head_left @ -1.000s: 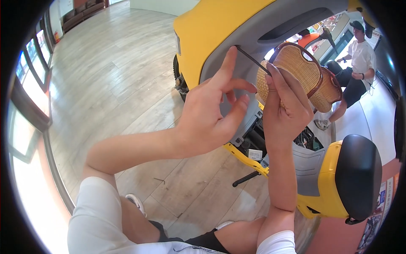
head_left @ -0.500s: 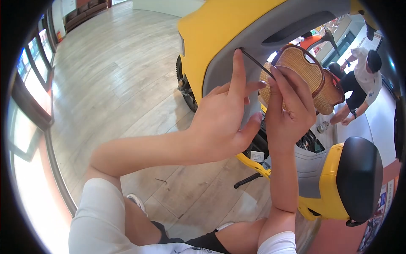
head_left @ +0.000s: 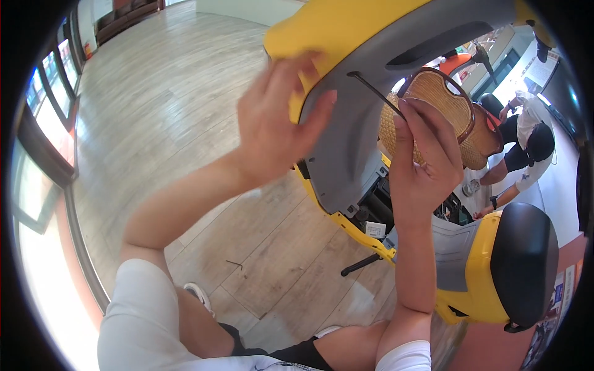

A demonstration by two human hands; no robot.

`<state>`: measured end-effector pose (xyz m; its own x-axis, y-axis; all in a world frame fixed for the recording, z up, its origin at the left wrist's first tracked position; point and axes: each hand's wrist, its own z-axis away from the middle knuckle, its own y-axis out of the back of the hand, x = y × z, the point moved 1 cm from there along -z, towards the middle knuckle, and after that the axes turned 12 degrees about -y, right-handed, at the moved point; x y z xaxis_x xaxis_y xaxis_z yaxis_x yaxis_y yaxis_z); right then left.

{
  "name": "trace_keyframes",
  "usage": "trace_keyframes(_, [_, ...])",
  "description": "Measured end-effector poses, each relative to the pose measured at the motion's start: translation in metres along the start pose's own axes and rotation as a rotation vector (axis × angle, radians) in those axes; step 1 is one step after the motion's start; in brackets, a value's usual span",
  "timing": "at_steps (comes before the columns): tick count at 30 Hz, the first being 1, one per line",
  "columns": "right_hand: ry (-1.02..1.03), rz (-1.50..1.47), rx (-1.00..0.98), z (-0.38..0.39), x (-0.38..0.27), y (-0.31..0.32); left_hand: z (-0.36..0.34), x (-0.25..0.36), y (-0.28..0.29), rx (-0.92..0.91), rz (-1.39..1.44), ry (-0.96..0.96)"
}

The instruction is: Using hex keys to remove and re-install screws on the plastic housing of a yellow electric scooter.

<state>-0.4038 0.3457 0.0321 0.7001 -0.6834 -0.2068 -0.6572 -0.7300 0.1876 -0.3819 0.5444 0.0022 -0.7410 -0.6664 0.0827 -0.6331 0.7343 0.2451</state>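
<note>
My right hand (head_left: 427, 167) pinches a thin dark rod, which looks like a hex key (head_left: 377, 94), between thumb and fingertips. Its far end meets the grey inner panel (head_left: 337, 142) of a yellow scooter; whether it sits in a screw cannot be made out. Fingers apart and slightly blurred, my left hand (head_left: 272, 117) is empty in the air to the left of the rod, in front of the panel's yellow edge. Part of the yellow front shell (head_left: 346, 31) lies behind its fingertips.
An L-shaped key (head_left: 234, 264) lies on the wood-look floor. A woven basket-like seat (head_left: 439, 99) stands behind my right hand. The scooter's black saddle (head_left: 526, 266) and side stand (head_left: 361, 265) are at the right. Farther back, a person (head_left: 532, 142) bends down.
My left hand has let go of the rod's far end, moving left and away with its fingers spread. The right hand stays on the rod. The person behind has bent lower.
</note>
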Motion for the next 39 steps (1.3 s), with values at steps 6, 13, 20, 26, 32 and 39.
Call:
trace_keyframes(6, [-0.081, 0.032, -0.031, 0.002, 0.0, 0.003, -0.021, -0.004, -0.008, 0.014, -0.175, -0.067])
trace_keyframes(13, [0.033, 0.001, 0.006, 0.0, 0.006, 0.001, -0.046, -0.016, -0.01, -0.193, -0.075, 0.194])
trace_keyframes(20, [-0.044, -0.071, -0.029, 0.001, 0.013, 0.003, -0.046, -0.02, -0.012, -0.094, -0.016, 0.069])
trace_keyframes(26, [-0.325, -0.318, -0.052, 0.001, 0.006, -0.002, -0.048, -0.019, -0.011, -0.042, 0.035, 0.039])
trace_keyframes(32, [-0.962, -0.74, -0.318, -0.006, 0.0, 0.007, -0.045, -0.032, -0.015, -0.002, 0.076, -0.037])
trace_keyframes(39, [-0.432, -0.255, -0.207, 0.003, -0.002, 0.008, -0.045, -0.041, -0.021, -0.004, 0.196, -0.025])
